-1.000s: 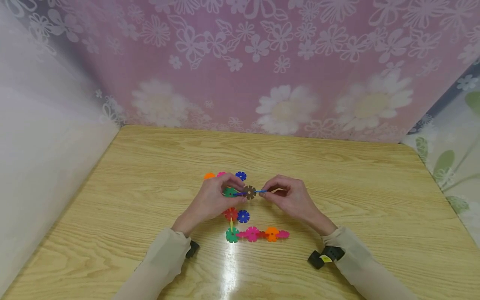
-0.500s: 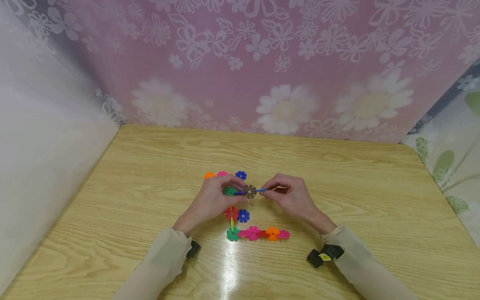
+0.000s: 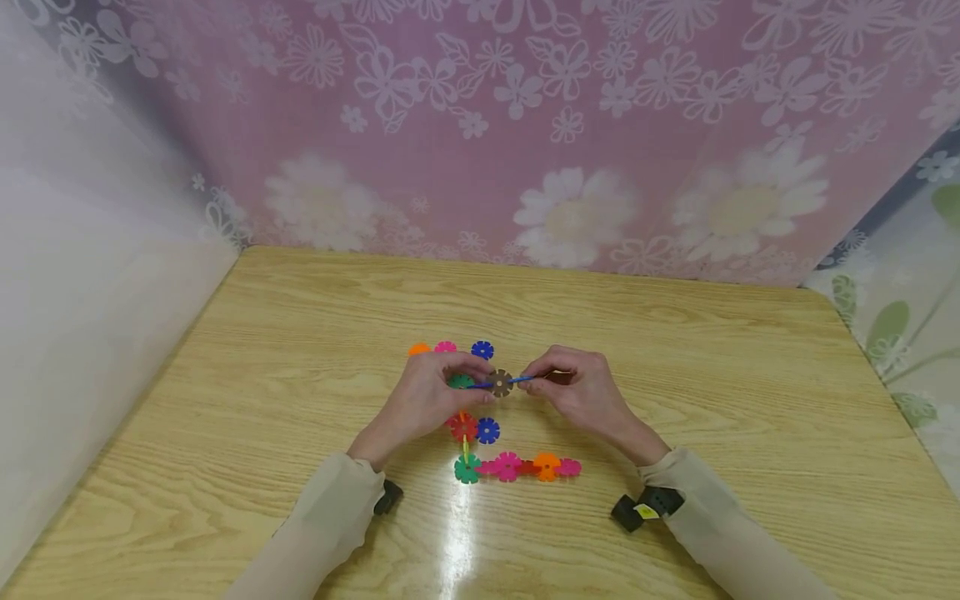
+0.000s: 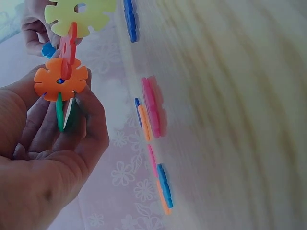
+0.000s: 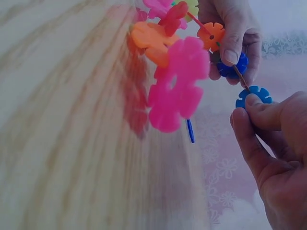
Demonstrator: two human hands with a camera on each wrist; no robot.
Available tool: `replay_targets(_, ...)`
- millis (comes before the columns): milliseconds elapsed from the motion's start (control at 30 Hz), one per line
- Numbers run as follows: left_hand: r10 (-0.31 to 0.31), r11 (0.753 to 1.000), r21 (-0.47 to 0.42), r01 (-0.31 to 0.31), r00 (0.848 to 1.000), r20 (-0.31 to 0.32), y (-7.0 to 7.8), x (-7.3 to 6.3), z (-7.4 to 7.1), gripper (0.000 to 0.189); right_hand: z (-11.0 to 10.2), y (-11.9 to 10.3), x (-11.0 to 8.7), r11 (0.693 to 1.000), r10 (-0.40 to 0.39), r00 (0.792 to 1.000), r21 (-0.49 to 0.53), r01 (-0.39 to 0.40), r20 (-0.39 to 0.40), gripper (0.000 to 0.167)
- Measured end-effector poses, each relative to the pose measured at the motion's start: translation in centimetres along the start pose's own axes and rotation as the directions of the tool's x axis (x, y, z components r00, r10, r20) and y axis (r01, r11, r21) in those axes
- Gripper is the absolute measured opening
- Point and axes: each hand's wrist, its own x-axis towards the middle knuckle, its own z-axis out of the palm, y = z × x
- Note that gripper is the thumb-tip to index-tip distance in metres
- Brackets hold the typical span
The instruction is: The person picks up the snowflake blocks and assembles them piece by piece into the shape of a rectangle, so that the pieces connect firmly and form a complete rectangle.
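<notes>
My left hand [image 3: 427, 390] pinches a dark blue notched disc [image 5: 232, 68], thumb on its face in the right wrist view. A brown snowflake disc [image 3: 500, 383] stands slotted between it and a lighter blue disc [image 5: 255, 94]. Thumb and fingers of my right hand [image 3: 581, 392] pinch that lighter blue disc. Beside the left fingers, an orange disc [image 4: 61, 86] joins a red disc [image 4: 68, 50] and a yellow disc [image 4: 84, 17] of the same chain. A green disc [image 3: 460, 381] shows partly under the left hand.
Towards me the chain runs through a red disc [image 3: 463, 427], then a green disc [image 3: 468, 468], and turns right along pink discs [image 3: 507, 466] and an orange disc [image 3: 547, 467]. Loose-looking discs lie beyond the left hand, one blue [image 3: 482, 350]. A flowered curtain [image 3: 570, 208] backs the wooden table [image 3: 675, 333].
Both hands keep their grip on the discs. The right hand and the lighter blue disc have shifted very slightly, the disc tilting a little; the rest looks almost the same.
</notes>
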Motion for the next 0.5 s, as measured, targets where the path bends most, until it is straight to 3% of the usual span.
replay_targets(500,0.021,1.0,0.023,-0.022,0.999,0.027,0.25,0.14,-0.25,0.025,0.35,0.39,0.33,0.997,-0.071,0.997,-0.015,0.071,-0.012,0.012)
